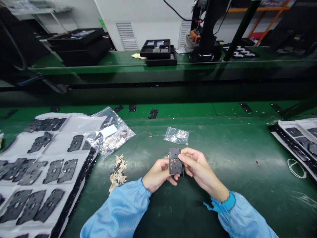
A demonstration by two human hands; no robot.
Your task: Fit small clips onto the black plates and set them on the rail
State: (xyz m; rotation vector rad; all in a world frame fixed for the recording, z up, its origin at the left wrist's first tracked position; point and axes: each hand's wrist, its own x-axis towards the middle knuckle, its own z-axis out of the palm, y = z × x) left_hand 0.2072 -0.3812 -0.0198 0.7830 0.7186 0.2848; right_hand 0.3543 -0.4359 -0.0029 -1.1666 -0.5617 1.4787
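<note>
A small dark metal plate (174, 161) with holes is held upright over the green mat (223, 155) between both hands. My left hand (158, 175) grips its lower left edge from behind, fingers curled. My right hand (195, 167) pinches its right edge with thumb and fingertips. Both arms wear light blue sleeves. A small pile of pale gold metal clips (118, 172) lies just left of my left hand.
A white tray (61, 145) of several dark plates fills the left. An open clear bag (111, 134) of clips rests on its corner. A small empty clear bag (176, 135) lies beyond my hands. Another tray (297, 138) and a rubber band (296, 168) are at the right. Black boxes (158, 53) stand on the far bench.
</note>
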